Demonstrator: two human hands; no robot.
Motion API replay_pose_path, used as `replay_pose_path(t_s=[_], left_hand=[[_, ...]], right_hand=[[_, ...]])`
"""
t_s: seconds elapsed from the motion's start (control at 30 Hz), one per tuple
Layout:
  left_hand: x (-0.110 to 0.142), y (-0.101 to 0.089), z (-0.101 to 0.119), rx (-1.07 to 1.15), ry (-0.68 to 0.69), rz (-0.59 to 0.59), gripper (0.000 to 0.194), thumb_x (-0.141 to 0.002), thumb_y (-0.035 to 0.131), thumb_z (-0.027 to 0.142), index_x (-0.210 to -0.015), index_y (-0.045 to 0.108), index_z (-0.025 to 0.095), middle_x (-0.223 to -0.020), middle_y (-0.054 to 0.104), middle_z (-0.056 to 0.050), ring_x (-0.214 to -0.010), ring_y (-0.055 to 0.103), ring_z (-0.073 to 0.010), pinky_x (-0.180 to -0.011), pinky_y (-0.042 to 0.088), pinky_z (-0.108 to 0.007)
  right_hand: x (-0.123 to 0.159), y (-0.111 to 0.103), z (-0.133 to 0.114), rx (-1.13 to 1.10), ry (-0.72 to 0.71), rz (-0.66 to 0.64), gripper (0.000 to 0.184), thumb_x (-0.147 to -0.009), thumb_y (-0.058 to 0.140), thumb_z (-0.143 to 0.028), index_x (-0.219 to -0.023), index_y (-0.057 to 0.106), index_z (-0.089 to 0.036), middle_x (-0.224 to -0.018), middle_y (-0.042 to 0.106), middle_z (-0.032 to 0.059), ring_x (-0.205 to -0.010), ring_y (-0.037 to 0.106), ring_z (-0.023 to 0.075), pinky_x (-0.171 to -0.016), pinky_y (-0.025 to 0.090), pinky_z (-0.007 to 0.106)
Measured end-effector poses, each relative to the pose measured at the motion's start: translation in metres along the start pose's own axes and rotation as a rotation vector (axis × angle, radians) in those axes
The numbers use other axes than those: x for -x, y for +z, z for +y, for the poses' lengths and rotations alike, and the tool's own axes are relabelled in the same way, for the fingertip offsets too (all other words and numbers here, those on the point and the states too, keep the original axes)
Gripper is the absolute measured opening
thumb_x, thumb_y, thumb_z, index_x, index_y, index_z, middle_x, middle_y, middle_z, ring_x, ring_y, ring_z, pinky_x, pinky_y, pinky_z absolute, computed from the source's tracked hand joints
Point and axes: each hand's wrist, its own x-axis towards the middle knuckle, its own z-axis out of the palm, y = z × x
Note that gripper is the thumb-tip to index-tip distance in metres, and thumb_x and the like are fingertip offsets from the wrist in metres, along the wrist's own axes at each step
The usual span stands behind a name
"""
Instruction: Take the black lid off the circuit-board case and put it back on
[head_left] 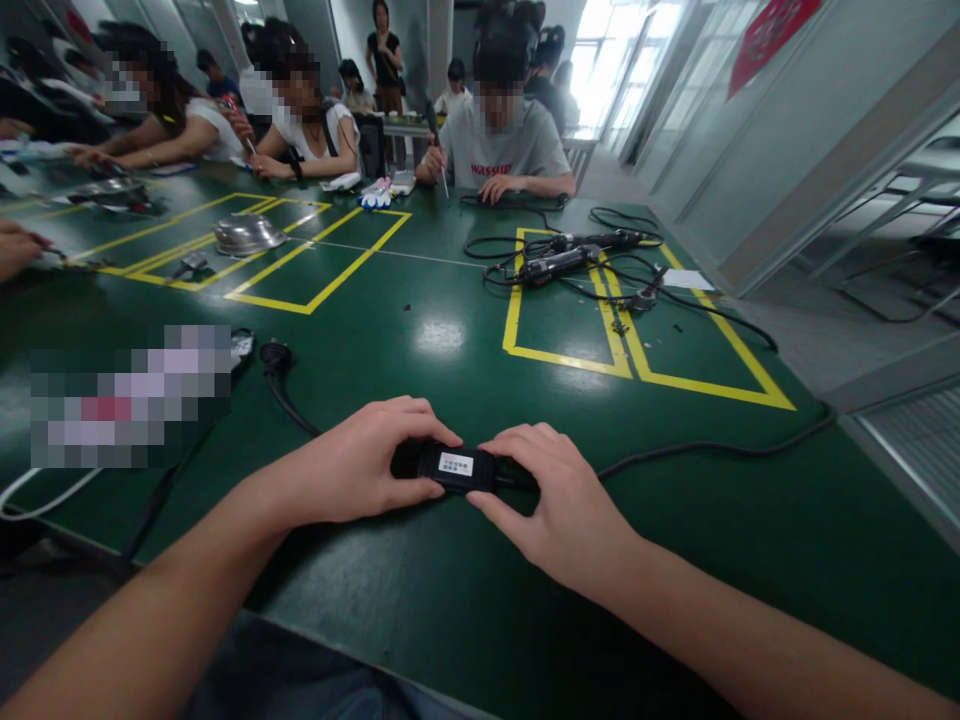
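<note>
Both hands [367,458] [559,490] in fingertip grip on black box [456,468], plug [276,356] and bowl [247,236] beyond.

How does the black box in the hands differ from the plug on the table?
The black box is pinched by the left hand and right hand; the plug lies untouched. The box is flat with a white label; the plug is rounder and shows none. Both are black, each with a black cord.

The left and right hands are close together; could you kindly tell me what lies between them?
In the head view, a black box with a white label lies between the left hand and right hand, held by both.
</note>
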Motion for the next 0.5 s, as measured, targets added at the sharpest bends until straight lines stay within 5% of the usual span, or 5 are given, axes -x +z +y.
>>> replay_pose_path(t_s=[0.27, 0.43, 0.5], left_hand=[[-0.0014, -0.0001, 0.0033, -0.016, 0.015, 0.018, 0.029, -0.092, 0.080, 0.030, -0.119, 0.078, 0.021, -0.108, 0.077, -0.006, -0.099, 0.070, -0.0228, -0.092, 0.052, -0.035], [-0.0020, -0.0007, -0.0014, 0.006, -0.023, 0.112, 0.032, -0.097, 0.072, 0.038, -0.123, 0.075, 0.021, -0.110, 0.078, -0.007, -0.096, 0.070, -0.0227, -0.089, 0.054, -0.035], [-0.0037, 0.0009, -0.0062, -0.065, -0.089, 0.206, 0.030, -0.096, 0.071, 0.037, -0.122, 0.073, 0.021, -0.111, 0.078, -0.007, -0.098, 0.070, -0.0245, -0.092, 0.055, -0.038]], right_hand=[[0.0003, 0.0020, -0.0009, 0.024, -0.022, 0.019, 0.024, -0.091, 0.081, -0.023, -0.112, 0.069, -0.023, -0.105, 0.077, 0.0084, -0.095, 0.069, 0.0289, -0.083, 0.053, 0.045], [0.0041, 0.0054, -0.0006, -0.048, 0.076, 0.084, 0.063, -0.088, 0.080, -0.030, -0.143, 0.051, -0.025, -0.116, 0.075, 0.0097, -0.099, 0.070, 0.0299, -0.087, 0.055, 0.047], [0.0044, 0.0053, -0.0005, -0.069, 0.094, 0.103, 0.057, -0.089, 0.077, -0.031, -0.138, 0.050, -0.026, -0.114, 0.074, 0.0090, -0.097, 0.069, 0.0287, -0.085, 0.055, 0.046]])
